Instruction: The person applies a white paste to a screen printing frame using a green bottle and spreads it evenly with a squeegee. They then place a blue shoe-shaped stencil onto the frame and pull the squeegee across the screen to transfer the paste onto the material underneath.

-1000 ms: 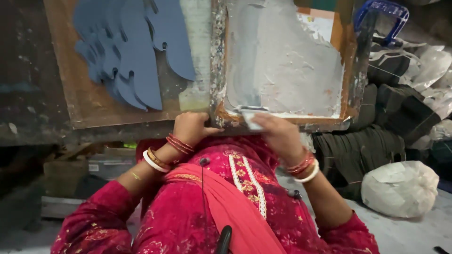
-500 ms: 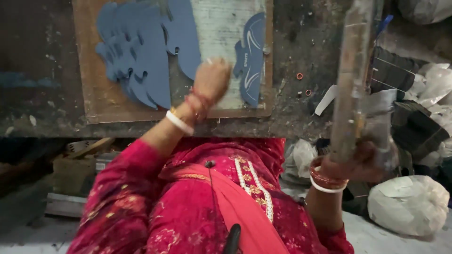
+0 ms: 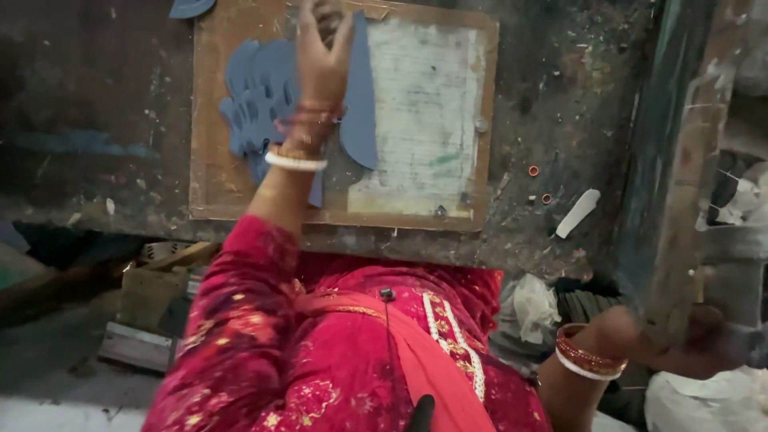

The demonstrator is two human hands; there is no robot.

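Note:
My left hand (image 3: 320, 60) reaches up over a wooden board (image 3: 210, 172) on a grimy worktable (image 3: 96, 120). Its fingers pinch the top end of a long blue sole-shaped piece (image 3: 362, 112), which lies beside a stack of similar blue cut pieces (image 3: 254, 96). A whitish smeared patch (image 3: 428, 112) covers the board's right half. My right hand (image 3: 680, 340) hangs low at the right, shut on the bottom of a paint-stained wooden screen frame (image 3: 680, 152) that stands on edge beside the table. Red sleeves and bangles cover both my arms.
Two small orange rings (image 3: 534, 170) and a white scrap (image 3: 578, 213) lie on the table right of the board. Another blue piece (image 3: 190, 6) shows at the top edge. Crumpled white bags (image 3: 530, 308) and wooden blocks (image 3: 148, 294) sit under and beside the table.
The screen frame was lifted off the board and swung down to the right in my right hand. My left hand reached up and drew a blue piece from the printed patch toward the stack.

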